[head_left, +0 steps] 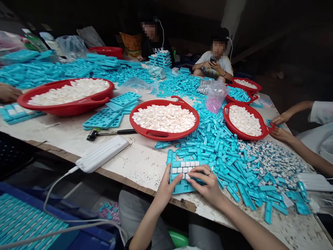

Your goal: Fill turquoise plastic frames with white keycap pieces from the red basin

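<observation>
A turquoise tray (182,188) with rows of white pieces (185,170) lies at the table's front edge. My left hand (166,185) grips its left side, thumb on top near the lowest white row. My right hand (208,182), a ring on one finger, has its thumb and index finger pinched at a white piece (187,176) at the right end of that row. Right behind the tray stands a red basket (152,134) full of white pieces. Loose turquoise strips (226,152) are heaped to the right of my right hand.
A white power strip (102,154) and a hammer (111,132) lie left on the table. More red baskets (67,109) (241,133) hold white pieces. Two people sit across the table; other people's hands (282,126) show at right and left. A blue crate (96,239) stands lower left.
</observation>
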`<action>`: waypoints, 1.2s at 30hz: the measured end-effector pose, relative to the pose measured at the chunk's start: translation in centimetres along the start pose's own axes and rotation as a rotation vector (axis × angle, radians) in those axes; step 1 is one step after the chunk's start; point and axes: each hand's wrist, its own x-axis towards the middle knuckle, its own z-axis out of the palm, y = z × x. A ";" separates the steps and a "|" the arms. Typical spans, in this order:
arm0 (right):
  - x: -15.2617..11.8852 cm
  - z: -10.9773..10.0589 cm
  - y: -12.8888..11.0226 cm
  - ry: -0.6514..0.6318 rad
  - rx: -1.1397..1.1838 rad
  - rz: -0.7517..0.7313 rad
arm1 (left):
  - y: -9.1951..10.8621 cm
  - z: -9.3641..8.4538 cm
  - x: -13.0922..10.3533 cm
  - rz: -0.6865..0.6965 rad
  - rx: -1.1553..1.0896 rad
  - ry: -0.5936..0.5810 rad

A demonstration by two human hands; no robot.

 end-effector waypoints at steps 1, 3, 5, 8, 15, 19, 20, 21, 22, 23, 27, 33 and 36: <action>0.0 0.0 0.0 -0.004 -0.008 -0.002 | 0.0 0.0 0.0 0.005 0.001 0.005; 0.0 0.0 0.0 -0.015 -0.028 -0.008 | 0.0 0.0 -0.1 0.005 -0.004 0.016; -0.1 0.0 0.0 -0.026 -0.047 -0.017 | -0.1 0.0 -0.2 -0.005 -0.012 0.011; -0.1 -0.1 0.0 -0.044 -0.079 -0.050 | -0.1 -0.1 -0.3 0.009 0.010 -0.015; 0.1 -0.3 -0.1 -0.062 -0.103 -0.089 | 1.1 0.2 -0.6 0.042 0.060 -0.016; 0.1 -0.2 -0.1 -0.068 -0.098 -0.084 | 1.3 0.4 -0.7 0.039 0.041 -0.012; 0.0 -0.1 -0.1 -0.068 -0.093 -0.083 | 1.3 0.5 -0.7 0.038 0.037 -0.008; 0.0 -0.1 0.0 -0.064 -0.091 -0.083 | 1.3 0.5 -0.7 0.034 0.029 -0.007; -0.1 -0.1 0.0 -0.055 -0.095 -0.082 | 1.2 0.5 -0.7 0.029 0.018 -0.009; -0.1 -0.1 0.0 -0.035 -0.108 -0.072 | 1.2 0.5 -0.8 0.023 0.008 -0.011; -0.4 0.0 -0.1 0.093 -0.186 0.145 | 0.8 0.4 -0.9 0.035 0.029 0.031; -0.8 1.0 -0.7 0.040 0.109 0.514 | 0.1 -0.1 -1.4 0.070 0.010 0.062; -0.8 1.0 -1.3 0.022 0.188 0.546 | 0.2 -0.2 -1.7 0.072 -0.033 0.037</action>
